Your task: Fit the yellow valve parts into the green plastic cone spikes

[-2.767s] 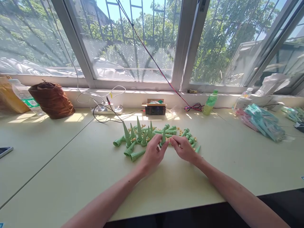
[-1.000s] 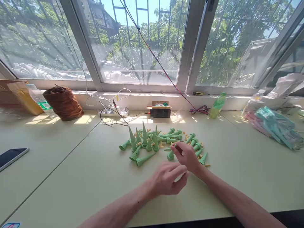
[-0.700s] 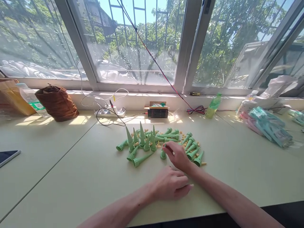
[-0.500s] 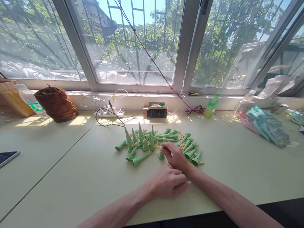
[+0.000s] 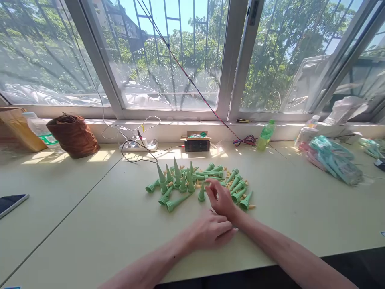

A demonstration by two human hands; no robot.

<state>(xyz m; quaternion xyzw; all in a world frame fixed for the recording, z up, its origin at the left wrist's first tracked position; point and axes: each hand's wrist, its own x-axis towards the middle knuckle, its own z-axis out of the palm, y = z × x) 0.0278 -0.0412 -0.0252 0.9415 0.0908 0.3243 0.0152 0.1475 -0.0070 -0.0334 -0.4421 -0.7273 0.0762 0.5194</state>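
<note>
Several green plastic cones point(image 5: 177, 181) lie and stand in a heap mid-table, with small yellow bits point(image 5: 231, 174) scattered among them. One green cone point(image 5: 201, 192) stands upright at the near edge of the heap. My right hand point(image 5: 221, 197) hovers just to its right, fingers loosely curled and apart, holding nothing that I can see. My left hand point(image 5: 210, 232) rests on the pale tabletop point(image 5: 90, 224) nearer to me, fingers stretched flat, touching my right wrist.
A brown bag point(image 5: 73, 135), a water bottle point(image 5: 39, 129) and a phone point(image 5: 12, 203) are at the left. A power strip with cables point(image 5: 135, 143), a small black box point(image 5: 197, 142) and a green bottle point(image 5: 265, 135) line the sill. Packets in plastic point(image 5: 331, 160) lie at the right.
My right hand stood a cone upright at the heap's near edge and let go of it. My left hand drew back toward me and settled flat on the table.
</note>
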